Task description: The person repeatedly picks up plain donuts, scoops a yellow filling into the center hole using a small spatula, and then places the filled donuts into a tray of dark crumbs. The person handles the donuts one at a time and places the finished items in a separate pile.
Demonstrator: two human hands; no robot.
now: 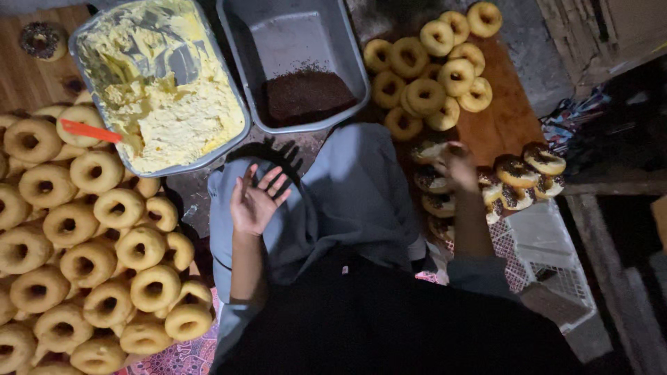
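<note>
Both hands hover over the lap: the left hand is spread, palm up and empty, with plain ring doughnuts piled to its left and a tray of yellow cream ahead of it. Further right, the right hand closes its fingertips on a chocolate-topped doughnut among others. Such a piece looks light, soft and sticky on top, best gripped by its bare sides.

Plain doughnuts lie heaped at left, the cream tub behind them, the sprinkle tub beside it; topped doughnuts, probably on a board, lie right.
</note>
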